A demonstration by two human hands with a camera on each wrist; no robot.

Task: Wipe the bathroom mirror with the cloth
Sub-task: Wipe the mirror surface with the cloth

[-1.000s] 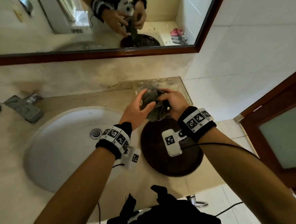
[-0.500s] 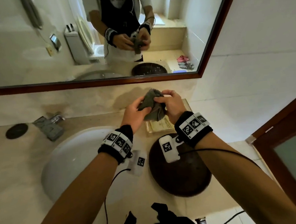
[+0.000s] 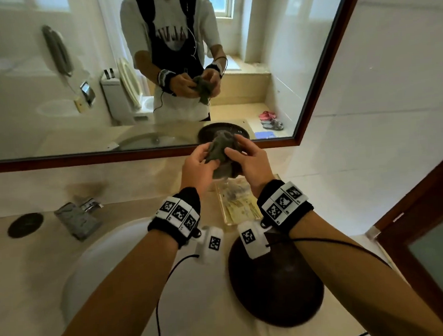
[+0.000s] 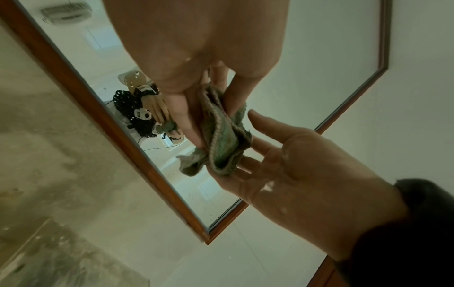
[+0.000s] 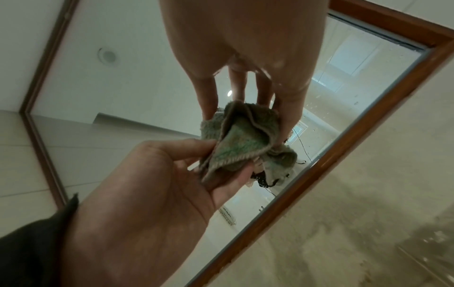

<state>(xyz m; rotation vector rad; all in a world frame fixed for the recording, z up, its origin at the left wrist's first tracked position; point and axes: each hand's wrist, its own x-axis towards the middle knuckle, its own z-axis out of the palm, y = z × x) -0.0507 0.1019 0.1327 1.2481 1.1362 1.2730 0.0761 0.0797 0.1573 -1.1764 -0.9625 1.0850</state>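
Observation:
A bunched grey-green cloth sits between both hands, level with the lower wooden frame of the wall mirror. My left hand pinches its left side with thumb and fingers. My right hand holds the right side, thumb on top and fingers beneath. In the left wrist view the right hand cups the cloth from below. The mirror glass lies just behind the cloth, apart from it. The glass reflects a person holding the cloth.
Below my arms are a white sink basin, a metal faucet and a dark round bowl. A clear tray lies on the counter by the wall. A wooden door stands at the right.
Both hands have lifted the cloth from over the counter tray up to the mirror's lower frame. The head view has tilted upward, showing more mirror.

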